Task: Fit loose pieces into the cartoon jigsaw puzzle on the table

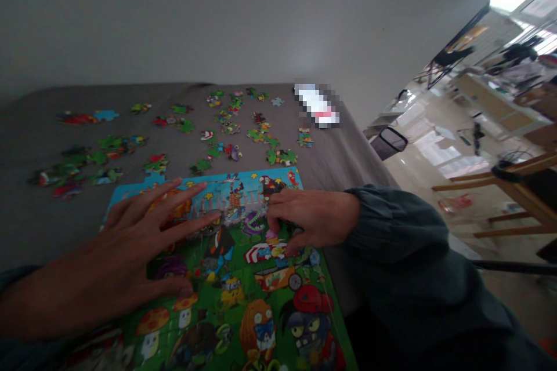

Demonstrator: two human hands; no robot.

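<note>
Nearest the lens, the assembled puzzle [243,301] lies flat on the grey worktop [26,226]. At nine o'clock, the left hand [126,261] rests released, fingers spread, pinning the picture. At three o'clock, the right hand [311,217] pinches a puzzle piece [273,237] against the picture. Steady pressure from the left would likely keep joints aligned. Loose pieces [226,122] lie scattered at twelve o'clock.
</note>
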